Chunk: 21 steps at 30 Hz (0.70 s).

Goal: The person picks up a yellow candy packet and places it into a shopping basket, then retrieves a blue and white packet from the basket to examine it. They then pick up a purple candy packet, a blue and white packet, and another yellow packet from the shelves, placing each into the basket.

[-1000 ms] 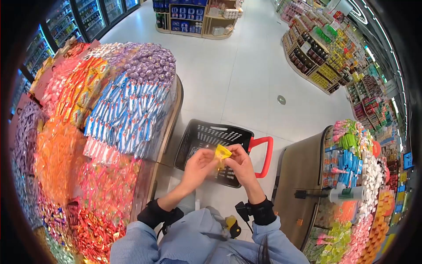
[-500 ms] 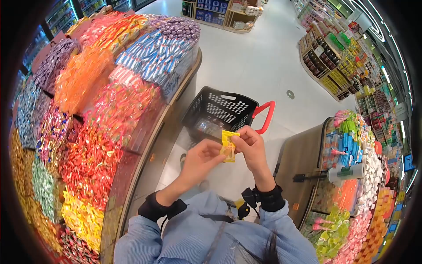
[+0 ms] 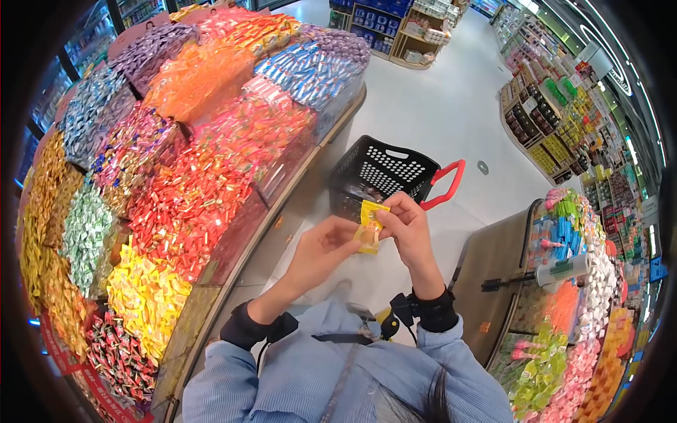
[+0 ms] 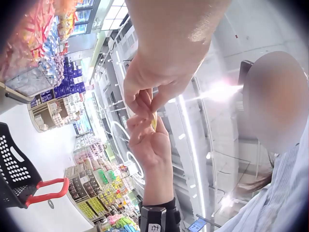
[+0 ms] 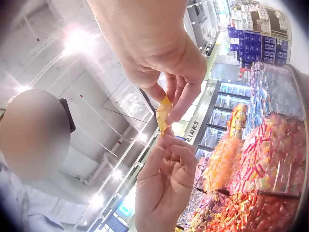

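Observation:
A small yellow candy wrapper packet is held upright between both hands in front of the body. My right hand pinches its upper right edge between thumb and fingers. From the other side, my left hand pinches the packet's lower left part with thumb and fingertips. In the right wrist view the packet shows between the two hands' fingertips. Only a yellow sliver of it shows in the left wrist view, mostly hidden by fingers. Below and beyond the hands stands a black shopping basket with a red handle.
On the left, a curved display holds heaps of wrapped sweets, with yellow ones nearest and red ones behind. Another candy counter stands at the right, a white roll mounted on its side. Stocked shelves stand farther off.
The head view has turned left, bringing more of the candy display into sight. The packet, first partly covered and angled in the fingers, now stands upright, with both hands still pinching it.

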{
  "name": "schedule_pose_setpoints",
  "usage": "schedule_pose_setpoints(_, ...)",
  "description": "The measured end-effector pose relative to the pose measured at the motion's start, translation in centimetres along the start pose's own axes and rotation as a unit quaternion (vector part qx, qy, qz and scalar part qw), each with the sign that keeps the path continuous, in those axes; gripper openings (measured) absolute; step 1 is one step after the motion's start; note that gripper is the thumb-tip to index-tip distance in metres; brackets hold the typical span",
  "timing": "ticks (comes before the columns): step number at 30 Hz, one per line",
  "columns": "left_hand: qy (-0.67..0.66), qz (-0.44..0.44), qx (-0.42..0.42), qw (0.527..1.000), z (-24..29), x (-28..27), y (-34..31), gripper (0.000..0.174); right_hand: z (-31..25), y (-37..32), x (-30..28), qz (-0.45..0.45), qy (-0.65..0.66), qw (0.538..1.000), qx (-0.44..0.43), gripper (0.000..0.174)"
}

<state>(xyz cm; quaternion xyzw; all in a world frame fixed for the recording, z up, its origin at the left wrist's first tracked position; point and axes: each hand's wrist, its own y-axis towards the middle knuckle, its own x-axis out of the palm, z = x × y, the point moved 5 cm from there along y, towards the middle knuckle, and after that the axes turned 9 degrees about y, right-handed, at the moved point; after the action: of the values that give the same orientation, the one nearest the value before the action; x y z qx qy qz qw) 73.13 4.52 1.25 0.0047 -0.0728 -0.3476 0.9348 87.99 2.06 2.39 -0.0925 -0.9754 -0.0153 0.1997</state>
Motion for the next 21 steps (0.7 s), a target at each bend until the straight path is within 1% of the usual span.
schedule_pose_setpoints(5,0.007,0.004,-0.036,0.999,0.0,-5.3,-6.7,0.023,4.8,-3.1,6.5,-0.002,0.033,0.999,0.008,0.008)
schedule_pose_setpoints(8,0.005,-0.003,-0.065,0.998,-0.7,-8.1,-10.7,0.022,7.9,-5.5,10.0,0.022,0.045,0.998,0.022,0.007)
schedule_pose_setpoints(10,-0.005,-0.007,-0.069,0.998,-1.2,-9.3,-12.9,0.023,9.3,-7.3,11.6,0.043,0.045,0.998,0.029,0.007)
schedule_pose_setpoints(15,-0.04,-0.057,-0.058,0.996,-1.2,-9.7,-16.9,0.021,9.6,-12.0,14.1,0.095,0.017,0.995,0.024,0.007)
schedule_pose_setpoints(17,-0.029,-0.072,-0.04,0.996,-0.9,-9.6,-18.2,0.021,9.6,-13.7,14.7,0.103,0.011,0.995,0.012,0.007)
schedule_pose_setpoints(20,-0.081,-0.089,-0.055,0.991,-0.7,-9.0,-20.1,0.023,9.4,-16.1,15.7,0.111,0.011,0.994,-0.001,0.007)
schedule_pose_setpoints(21,-0.071,-0.09,-0.053,0.992,-0.5,-8.9,-20.8,0.023,9.2,-16.8,16.1,0.111,0.013,0.994,-0.004,0.007)
